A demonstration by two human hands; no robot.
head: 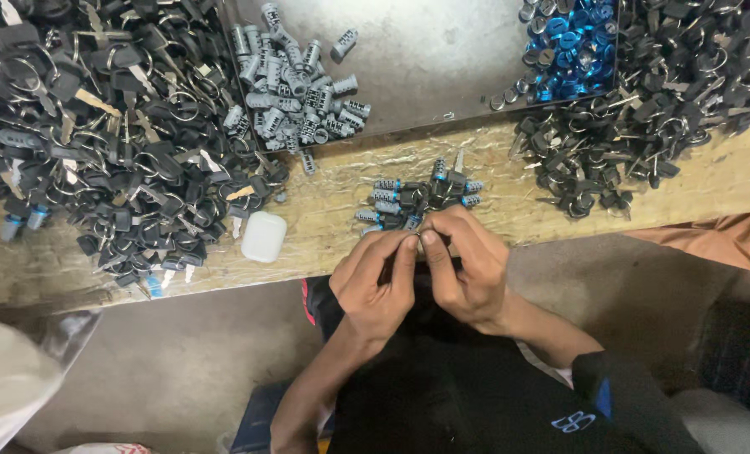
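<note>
Lock cylinder in hand: a small part is pinched between both hands' fingertips, at the bench edge; its details are hidden.
Left hand: fingers are pressed together on the part.
Right hand: fingers are curled, thumb pressed to the part.
Finished group: a few grey cylinders with keys are laid just beyond the hands.
Remaining stock: bare cylinders and large key heaps are left, so most work is judged undone.
White case: set beside the keys.

Bare bench opens between the white case and the small lock cluster; key heaps crowd both flanks.
</note>
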